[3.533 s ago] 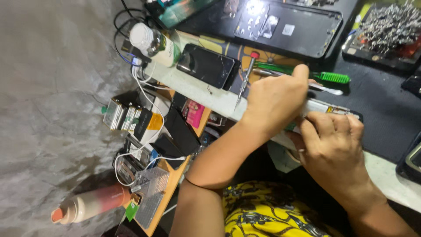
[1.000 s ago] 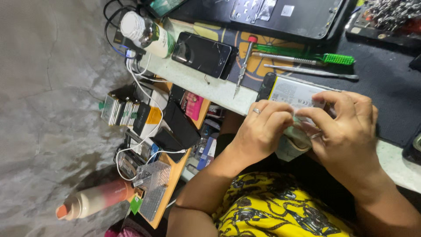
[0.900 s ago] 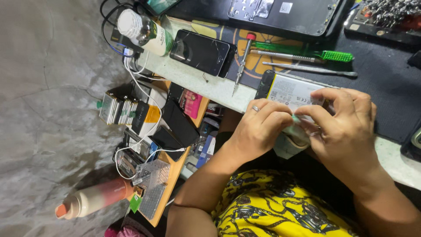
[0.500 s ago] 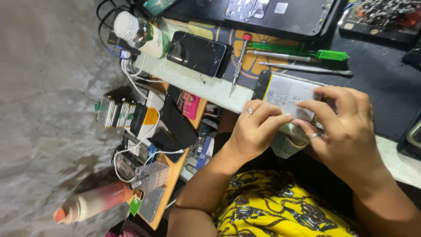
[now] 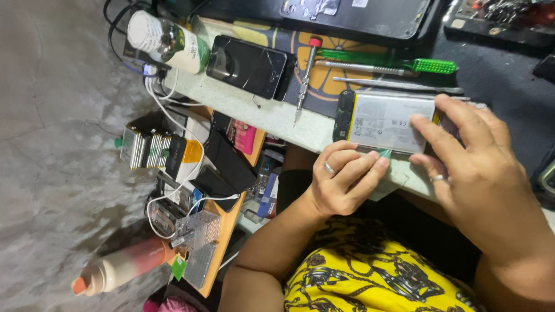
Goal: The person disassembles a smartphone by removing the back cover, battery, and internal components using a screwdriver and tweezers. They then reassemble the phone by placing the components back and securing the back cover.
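An opened phone [image 5: 384,122] lies on the pale bench edge with its silver battery facing up. My left hand [image 5: 346,184], a ring on one finger, pinches a small green tab [image 5: 384,153] at the phone's near edge. My right hand [image 5: 471,164], also ringed, lies over the phone's right end with the fingertips pressing on the battery and holding it down.
A dark phone with a cracked screen [image 5: 248,66], a red-tipped screwdriver [image 5: 304,80], a green-handled tool [image 5: 399,62] and a metal pry tool [image 5: 399,86] lie beyond. A white-capped bottle [image 5: 165,43] stands far left. A cluttered shelf [image 5: 219,173], cables and an orange-capped bottle [image 5: 118,270] sit below.
My left hand has come down from above the phone to its near edge and now pinches the green tab. My right hand has slid to the phone's right end, uncovering the battery.
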